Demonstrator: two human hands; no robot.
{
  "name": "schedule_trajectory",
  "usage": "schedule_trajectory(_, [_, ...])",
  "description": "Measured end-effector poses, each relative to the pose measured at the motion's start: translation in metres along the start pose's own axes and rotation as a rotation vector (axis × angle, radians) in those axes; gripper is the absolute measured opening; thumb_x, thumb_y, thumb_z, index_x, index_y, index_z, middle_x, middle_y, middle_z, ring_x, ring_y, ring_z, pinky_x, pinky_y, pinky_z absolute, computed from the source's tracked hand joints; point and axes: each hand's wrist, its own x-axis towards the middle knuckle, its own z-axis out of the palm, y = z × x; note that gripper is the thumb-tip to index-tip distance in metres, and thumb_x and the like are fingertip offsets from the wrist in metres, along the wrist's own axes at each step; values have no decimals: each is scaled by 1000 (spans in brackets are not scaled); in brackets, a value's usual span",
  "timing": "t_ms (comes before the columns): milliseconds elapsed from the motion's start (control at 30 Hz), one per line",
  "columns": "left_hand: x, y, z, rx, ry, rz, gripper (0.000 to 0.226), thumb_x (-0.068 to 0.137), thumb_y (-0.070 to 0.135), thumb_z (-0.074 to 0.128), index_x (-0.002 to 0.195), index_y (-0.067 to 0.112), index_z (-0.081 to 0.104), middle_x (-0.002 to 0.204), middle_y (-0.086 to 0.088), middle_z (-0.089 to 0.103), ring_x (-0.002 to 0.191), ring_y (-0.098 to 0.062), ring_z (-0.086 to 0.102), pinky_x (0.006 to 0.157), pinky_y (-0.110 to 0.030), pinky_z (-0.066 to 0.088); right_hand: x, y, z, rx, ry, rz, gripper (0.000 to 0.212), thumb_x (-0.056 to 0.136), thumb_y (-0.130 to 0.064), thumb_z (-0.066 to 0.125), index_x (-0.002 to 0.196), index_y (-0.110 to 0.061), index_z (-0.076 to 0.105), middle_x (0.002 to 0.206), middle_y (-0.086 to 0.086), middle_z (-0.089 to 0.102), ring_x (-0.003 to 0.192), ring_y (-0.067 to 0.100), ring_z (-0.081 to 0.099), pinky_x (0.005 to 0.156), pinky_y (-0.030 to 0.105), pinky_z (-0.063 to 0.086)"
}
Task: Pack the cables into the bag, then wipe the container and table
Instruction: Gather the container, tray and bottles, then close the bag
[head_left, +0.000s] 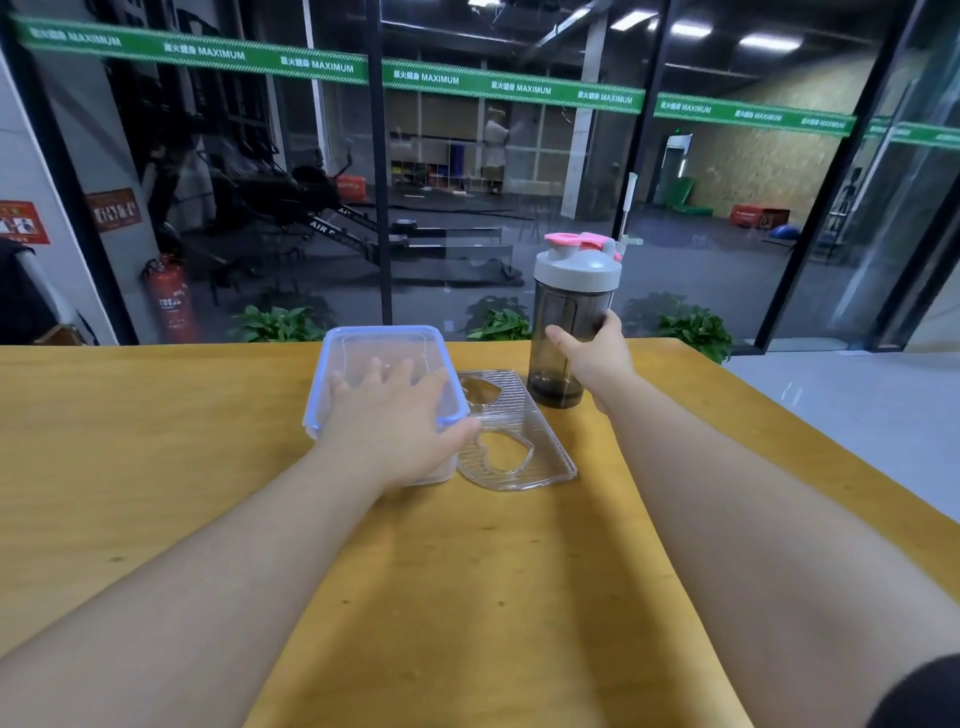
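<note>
While no cables, bag or cloth show, packing progress cannot be judged; wiping apparently not begun. Left hand (387, 415) flat, fingers spread, on container (382, 353) at counter (156, 467) centre. Right hand (592, 358) grips shaker bottle (571, 312) at 2 o'clock of container; clear tray (519, 441) between.

Yellow wooden table (156, 467). Clear blue-rimmed container (382, 358) at 12 o'clock, ribbed clear tray (519, 447) touching it at 3, dark shaker bottle (563, 338) toward 1.
</note>
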Motion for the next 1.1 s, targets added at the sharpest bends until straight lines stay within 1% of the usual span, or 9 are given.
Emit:
schedule_trajectory(133, [-1, 1, -1, -15, 33, -8, 65, 80, 72, 24, 126, 29, 41, 130, 4, 45, 126, -26, 35, 103, -54, 27, 0, 2, 3, -3, -10, 8, 83, 88, -36, 64, 151, -18, 12, 153, 4, 32, 138, 29, 33, 110, 46, 33])
schedule_trajectory(267, [-6, 4, -7, -49, 68, -59, 61, 82, 70, 32, 112, 17, 41, 111, 0, 52, 111, -22, 44, 96, -46, 34, -6, 2, 1, -40, -29, 37, 103, 85, -50, 62, 151, -18, -11, 160, 4, 9, 147, 29, 11, 116, 49, 22])
schedule_trajectory(500, [-7, 3, -10, 0, 107, -28, 59, 82, 70, 31, 106, 18, 41, 100, 1, 35, 102, -20, 38, 89, -36, 36, -41, 3, -10, -49, 18, 18, 105, 82, -55, 61, 152, -17, -9, 161, 1, 0, 148, 22, -4, 118, 49, 11])
schedule_trajectory(600, [-14, 1, -15, 35, 88, 4, 59, 83, 68, 32, 110, 16, 41, 102, 0, 35, 103, -21, 38, 89, -35, 36, -65, -5, -10, -23, -25, -31, 105, 81, -57, 62, 153, -18, -4, 161, 1, 5, 148, 23, 3, 118, 49, 15])
schedule_trajectory(667, [-23, -2, -15, 29, 68, 29, 61, 85, 66, 34, 121, 17, 41, 112, -1, 39, 110, -21, 38, 95, -37, 34, -84, -13, -7, -9, -60, -81, 112, 69, -68, 64, 152, -22, 6, 158, 1, 18, 146, 23, 17, 116, 49, 22])
schedule_trajectory(767, [-43, -4, -12, 24, 59, 56, 71, 87, 62, 35, 144, 22, 23, 141, -1, 32, 137, -23, 21, 112, -48, 15, -108, -28, -5, -31, -134, -152, 118, 58, -79, 63, 150, -25, 15, 154, 0, 30, 140, 21, 31, 113, 46, 30])
schedule_trajectory(867, [-70, -6, -16, 18, 123, 65, 65, 90, 54, 38, 146, 25, 18, 149, 1, 25, 141, -21, 14, 113, -50, 4, -133, -41, -6, -43, -183, -257, 93, 81, -53, 64, 152, -20, 14, 156, -8, 23, 133, 7, 32, 106, 22, 25])
schedule_trajectory(1033, [-121, -26, -33, -156, 261, 16, 43, 92, 40, 35, 134, 28, 38, 132, 9, 46, 126, -14, 38, 113, -44, 11, -180, -58, -5, -8, -105, -453, 43, 94, -30, 56, 134, -22, 44, 133, -11, 50, 111, 0, 49, 90, 18, 40])
schedule_trajectory(1100, [-144, -41, -41, -255, 328, 17, 50, 86, 46, 25, 128, 28, 46, 125, 9, 51, 119, -15, 45, 111, -40, 20, -199, -61, -2, 39, -95, -468, 32, 95, -24, 53, 126, -21, 49, 122, -10, 54, 98, -5, 52, 80, 11, 43])
